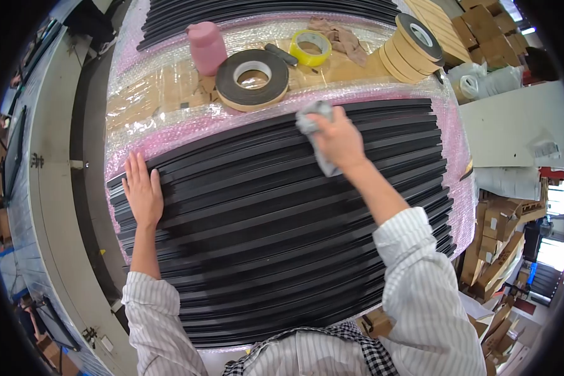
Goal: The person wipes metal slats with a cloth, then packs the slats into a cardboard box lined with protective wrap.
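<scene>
Long black strips [257, 232] lie side by side across the table in front of me. My left hand [144, 191] rests flat on their left ends, fingers stretched out and holding nothing. Toward the far edge of the strips, right of the middle, my right hand [340, 141] is closed around a grey cloth [326, 164]. The cloth bunches up past my fingertips, and its lower end hangs down over the strips. My palm hides part of it.
Beyond the strips, pink bubble wrap [138, 141] covers the table. On it stand a pink bottle [207, 50], a large black tape roll [272, 69], a yellow tape roll [323, 57], a brown rag [344, 41] and stacked tape rolls [401, 59]. More black strips [232, 19] lie at the back.
</scene>
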Motion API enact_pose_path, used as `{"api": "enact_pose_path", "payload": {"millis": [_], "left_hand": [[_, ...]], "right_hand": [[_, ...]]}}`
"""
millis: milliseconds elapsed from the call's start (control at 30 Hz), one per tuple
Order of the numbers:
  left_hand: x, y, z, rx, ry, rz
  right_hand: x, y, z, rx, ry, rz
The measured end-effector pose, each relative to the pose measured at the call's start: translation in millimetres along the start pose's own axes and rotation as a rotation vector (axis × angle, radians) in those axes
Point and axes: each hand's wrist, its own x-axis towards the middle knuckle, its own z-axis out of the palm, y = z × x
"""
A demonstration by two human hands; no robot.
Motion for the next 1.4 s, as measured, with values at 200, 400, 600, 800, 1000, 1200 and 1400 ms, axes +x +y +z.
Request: {"api": "enact_pose_path", "payload": {"millis": [200,400,600,800,1000,1200,1400], "left_hand": [[-0.2,-1.1,-2.7,0.016,-0.043,-0.022],[1.9,-1.9,1.3,-0.037,-0.014,-0.007],[1.8,3.8,-6.7,-0.035,-0.036,-0.005],[1.9,-0.7,-2.7,-0.055,-0.008,0.025],[0.0,-4.8,-1.2,-0.047,-0.011,0.031],[1.5,-7.0,0.5,-0.022,-0.013,0.047],[3.8,-8.5,-0.8,-0.013,-0.013,0.085]], "right_hand": [[-29.7,176.4,-48.8,-0.316,0.019,0.243],[-35.7,318.9,-89.3,-0.5,0.048,0.467],[43.5,6.0,-56.4,0.125,0.016,0.137],[44.4,-175.1,60.5,0.275,0.0,-0.141],[33.0,-94.3,43.4,0.146,-0.011,-0.143],[11.4,94.8,-21.3,0.009,-0.006,-0.078],[-22.3,313.3,-81.7,-0.257,0.041,0.187]]}}
